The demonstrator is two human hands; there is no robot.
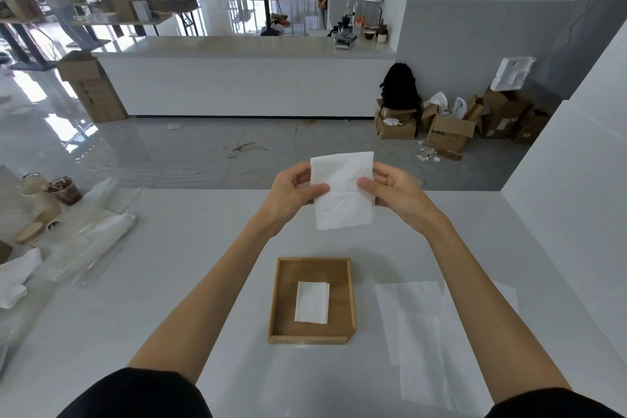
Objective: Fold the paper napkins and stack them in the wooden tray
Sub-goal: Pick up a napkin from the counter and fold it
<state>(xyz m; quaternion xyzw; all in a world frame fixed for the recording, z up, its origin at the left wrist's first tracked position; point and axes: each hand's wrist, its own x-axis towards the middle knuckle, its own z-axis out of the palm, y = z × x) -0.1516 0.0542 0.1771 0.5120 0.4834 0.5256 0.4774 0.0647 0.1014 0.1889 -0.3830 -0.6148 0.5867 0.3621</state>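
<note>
Above a white table (169,282), a person holds a folded paper napkin (342,193) upright in the air between both hands, out beyond the far rim of the wooden tray (341,282). The left hand (291,193) pinches the napkin's left edge, its thumb (319,189) lying flat across the front of the sheet and its fingers curled behind. The right hand (397,195) grips the right edge the same way, with its thumb (364,184) on the front and its fingers tucked behind the paper, where they are mostly hidden. The two thumb tips sit near each other at about mid-height of the napkin but are not touching.

The tray lies on the table between the forearms and holds one folded napkin (312,302), flat on its floor and a little left of centre. Just to the right of the tray, a loose pile of unfolded napkins (420,326) lies spread on the tabletop and partly under the right forearm.

At the table's left edge lie crumpled clear plastic wrapping (91,241) and a few drink cups (64,188). Beyond the table, a black backpack (399,86) sits on top of cardboard boxes (451,132) by the wall.
</note>
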